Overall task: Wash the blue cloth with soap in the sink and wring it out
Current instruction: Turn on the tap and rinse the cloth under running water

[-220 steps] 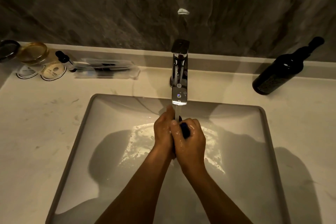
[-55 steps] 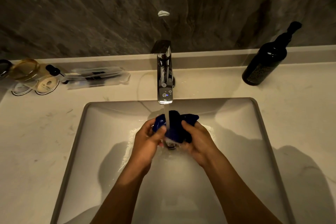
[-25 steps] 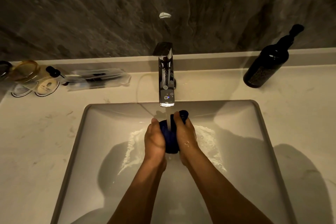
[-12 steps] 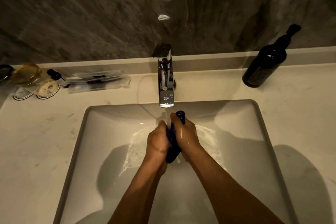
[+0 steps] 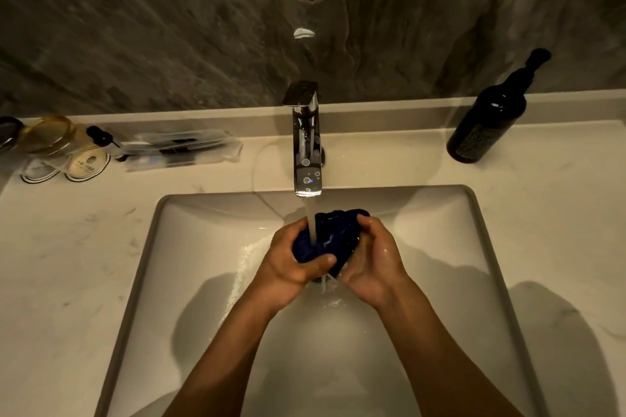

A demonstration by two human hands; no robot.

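Head cam only: the blue cloth (image 5: 333, 240) is bunched up over the sink (image 5: 142, 267), right under the stream from the tap (image 5: 306, 145), I'd guess so the water runs through it. The left hand (image 5: 293, 262) curls round its left side, thumb across the front. The right hand (image 5: 371, 259) cups the other side, fingers curled over the top. Dark bottle (image 5: 487, 115) stands off right on the counter.

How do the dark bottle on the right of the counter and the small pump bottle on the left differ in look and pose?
The dark bottle is much larger than the small pump bottle. The dark bottle stands on the counter right of the faucet with nothing near it; the small pump bottle sits among glasses and clear packets at the left. The dark bottle appears upright; the small pump bottle's pose is unclear. Both look black with narrow tops.
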